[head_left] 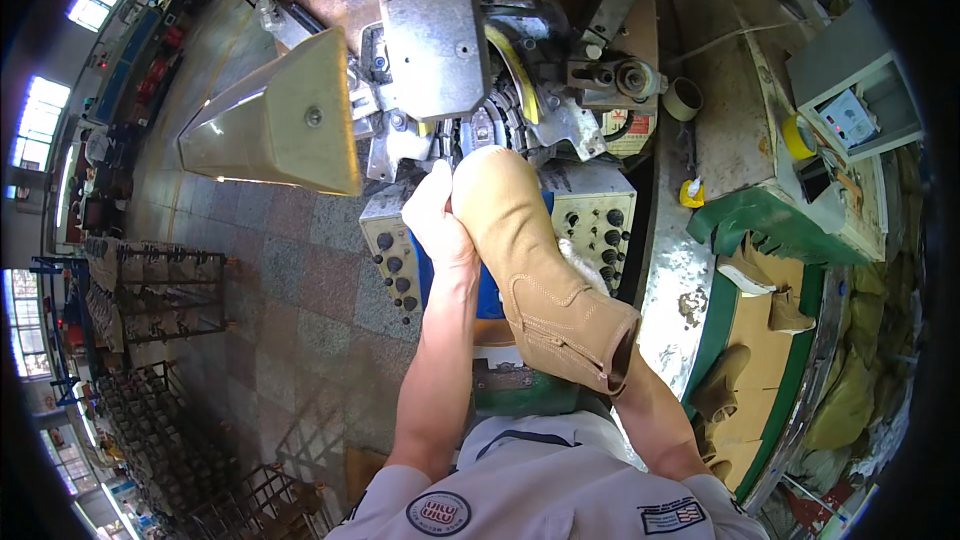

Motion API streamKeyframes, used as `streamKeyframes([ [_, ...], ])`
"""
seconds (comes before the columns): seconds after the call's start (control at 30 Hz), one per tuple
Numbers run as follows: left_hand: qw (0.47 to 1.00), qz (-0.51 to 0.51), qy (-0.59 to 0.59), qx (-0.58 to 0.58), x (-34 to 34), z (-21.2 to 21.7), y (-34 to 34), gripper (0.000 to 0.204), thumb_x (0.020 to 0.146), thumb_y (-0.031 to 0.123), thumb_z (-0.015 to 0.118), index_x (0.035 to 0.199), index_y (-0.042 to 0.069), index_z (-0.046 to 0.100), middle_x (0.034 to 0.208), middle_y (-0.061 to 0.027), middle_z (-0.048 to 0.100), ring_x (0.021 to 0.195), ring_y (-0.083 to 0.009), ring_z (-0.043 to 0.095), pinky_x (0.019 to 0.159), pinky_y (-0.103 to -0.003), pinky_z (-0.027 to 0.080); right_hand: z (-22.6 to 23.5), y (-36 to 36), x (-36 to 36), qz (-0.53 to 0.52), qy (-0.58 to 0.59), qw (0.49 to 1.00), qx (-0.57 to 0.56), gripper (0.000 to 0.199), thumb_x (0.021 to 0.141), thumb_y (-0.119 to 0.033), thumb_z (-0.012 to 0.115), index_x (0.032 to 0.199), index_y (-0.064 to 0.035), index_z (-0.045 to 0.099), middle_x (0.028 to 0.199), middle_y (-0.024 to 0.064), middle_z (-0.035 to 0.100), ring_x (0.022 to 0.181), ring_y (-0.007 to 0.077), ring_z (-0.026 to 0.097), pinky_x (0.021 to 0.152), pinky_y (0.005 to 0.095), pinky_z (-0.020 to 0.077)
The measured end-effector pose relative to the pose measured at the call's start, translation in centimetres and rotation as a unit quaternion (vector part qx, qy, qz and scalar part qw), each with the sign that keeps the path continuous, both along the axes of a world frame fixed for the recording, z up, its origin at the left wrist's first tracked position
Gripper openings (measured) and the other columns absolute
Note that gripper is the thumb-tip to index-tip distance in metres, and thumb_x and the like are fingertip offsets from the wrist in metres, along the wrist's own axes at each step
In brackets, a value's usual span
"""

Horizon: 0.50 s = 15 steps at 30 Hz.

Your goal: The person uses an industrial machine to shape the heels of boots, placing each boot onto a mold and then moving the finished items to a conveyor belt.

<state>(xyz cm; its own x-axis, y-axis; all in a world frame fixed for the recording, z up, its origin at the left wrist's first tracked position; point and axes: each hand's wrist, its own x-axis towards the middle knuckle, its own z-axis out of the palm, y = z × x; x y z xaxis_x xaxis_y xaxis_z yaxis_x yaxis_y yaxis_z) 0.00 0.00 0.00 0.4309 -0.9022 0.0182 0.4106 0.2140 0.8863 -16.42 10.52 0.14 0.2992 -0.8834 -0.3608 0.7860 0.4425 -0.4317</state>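
A tan ankle boot [520, 250] with a side zip is held in front of me, toe pointing away and its open top toward my body. Its toe end meets the metal jaws [485, 125] of a machine. My left hand [440, 220] is closed on the left side of the boot near the toe, thumb pointing forward. My right hand [582, 265], apparently in a white glove, supports the boot from its right side. Most of that hand is hidden behind the boot, and its forearm passes behind the boot's top.
A metal block [436, 55] overhangs the jaws, and a yellowish guard [275, 120] juts out left. Knobbed control panels [600, 240] flank the boot below. At right, a green-edged conveyor [765, 360] carries several boots, beneath a bench with a tape roll [798, 137]. Shoe racks [160, 285] stand far left.
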Motion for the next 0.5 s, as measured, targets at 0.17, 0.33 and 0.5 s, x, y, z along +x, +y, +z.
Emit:
streamKeyframes([
  [0.17, 0.982, 0.073, -0.173, -0.019, 2.5, 0.8, -4.8, 0.029, 0.102, 0.014, 0.061, 0.078, -0.002, 0.067, 0.074, 0.0019, 0.06, 0.068, -0.0089, 0.05, 0.063, -0.029, 0.042, 0.7, -4.6, 1.8, -0.001, 0.044, 0.998, -0.052, 0.057, 0.107, -0.027, 0.057, 0.156, -0.0025, 0.041, 0.147, 0.0095, 0.056, 0.127, 0.0156, 0.058, 0.108, 0.0318, 0.0473],
  [0.33, 0.992, -0.116, 0.037, 0.025, 4.0, -4.5, -3.2, 0.038, 0.105, 0.03, 0.058, 0.119, -0.005, 0.066, 0.105, -0.0137, 0.074, 0.091, -0.0188, 0.071, 0.078, -0.03, 0.055, 0.5, -5.7, 2.2, -0.066, 0.113, 0.989, -0.066, 0.051, 0.106, -0.021, 0.058, 0.151, 0.0002, 0.048, 0.144, 0.0106, 0.057, 0.124, 0.0182, 0.058, 0.106, 0.0329, 0.0475],
  [0.5, 0.983, -0.124, 0.111, 0.076, 3.9, -3.9, -1.2, 0.036, 0.101, 0.021, 0.061, 0.124, -0.006, 0.064, 0.115, -0.0169, 0.073, 0.099, -0.0233, 0.072, 0.088, -0.035, 0.058, 0.7, -7.3, 3.6, -0.109, 0.169, 0.976, -0.081, 0.053, 0.104, -0.019, 0.062, 0.15, 0.0031, 0.047, 0.142, 0.0114, 0.057, 0.125, 0.0181, 0.057, 0.108, 0.0329, 0.0457],
])
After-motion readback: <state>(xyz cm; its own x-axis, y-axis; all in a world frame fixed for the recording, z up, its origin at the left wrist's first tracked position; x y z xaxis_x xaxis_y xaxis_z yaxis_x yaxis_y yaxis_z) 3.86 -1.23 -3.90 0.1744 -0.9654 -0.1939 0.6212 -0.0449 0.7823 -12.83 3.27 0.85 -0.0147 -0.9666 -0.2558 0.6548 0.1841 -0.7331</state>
